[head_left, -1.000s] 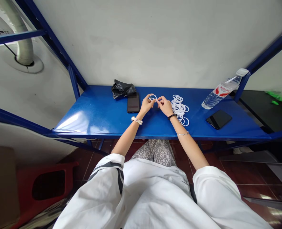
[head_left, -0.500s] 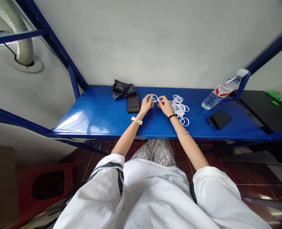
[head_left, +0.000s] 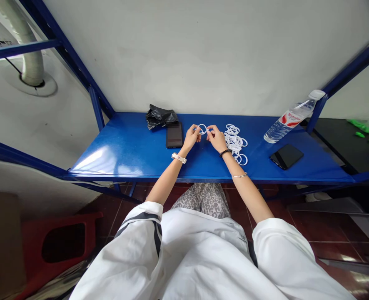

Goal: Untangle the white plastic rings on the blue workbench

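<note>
A thin white ring is held between my two hands, a little above the blue table. My left hand pinches its left side with closed fingertips. On its right side, the fingers of my right hand pinch it too. Whether the ring is a hair tie or hard plastic is too small to tell. Just right of my right hand lies a loose pile of similar white rings, partly covered by that hand and wrist.
A dark phone-like device lies left of my left hand, with a crumpled black plastic bag behind it. On the right are a water bottle and a black phone. Blue frame posts rise at both table ends.
The white ring has shifted slightly between my fingertips and looks a bit rounder. Both hands stay almost in place, and the pile is unchanged.
</note>
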Demonstrator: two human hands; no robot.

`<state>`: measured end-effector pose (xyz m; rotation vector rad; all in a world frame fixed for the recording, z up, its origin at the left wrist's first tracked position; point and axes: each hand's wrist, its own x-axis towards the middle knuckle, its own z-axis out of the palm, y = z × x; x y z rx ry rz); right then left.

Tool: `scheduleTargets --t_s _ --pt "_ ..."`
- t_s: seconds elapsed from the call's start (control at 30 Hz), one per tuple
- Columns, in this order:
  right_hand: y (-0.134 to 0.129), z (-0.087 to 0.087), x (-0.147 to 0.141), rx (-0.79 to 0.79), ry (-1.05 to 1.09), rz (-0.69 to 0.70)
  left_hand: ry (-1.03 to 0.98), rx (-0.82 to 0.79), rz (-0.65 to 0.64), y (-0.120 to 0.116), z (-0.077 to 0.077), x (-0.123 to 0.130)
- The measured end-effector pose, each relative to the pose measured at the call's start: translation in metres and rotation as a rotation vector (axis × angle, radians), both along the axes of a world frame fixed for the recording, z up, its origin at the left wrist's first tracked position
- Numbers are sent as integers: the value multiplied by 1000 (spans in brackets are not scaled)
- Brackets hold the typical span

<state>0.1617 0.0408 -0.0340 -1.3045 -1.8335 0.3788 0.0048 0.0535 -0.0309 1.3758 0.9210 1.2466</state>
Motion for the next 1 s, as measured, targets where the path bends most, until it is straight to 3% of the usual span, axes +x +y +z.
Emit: scheduleTargets --t_s 0.3,0.67,0.8,1.0 --pt "2 0 2 132 180 -44 114 -35 -180 -6 3 6" --pt "4 0 -1 0 303 109 139 -137 -272 -16 13 6" --pt "7 -1 1 -48 379 133 88 -123 -245 -15 12 7" --pt "7 -3 1 -144 474 152 -3 -65 -94 -8 7 6"
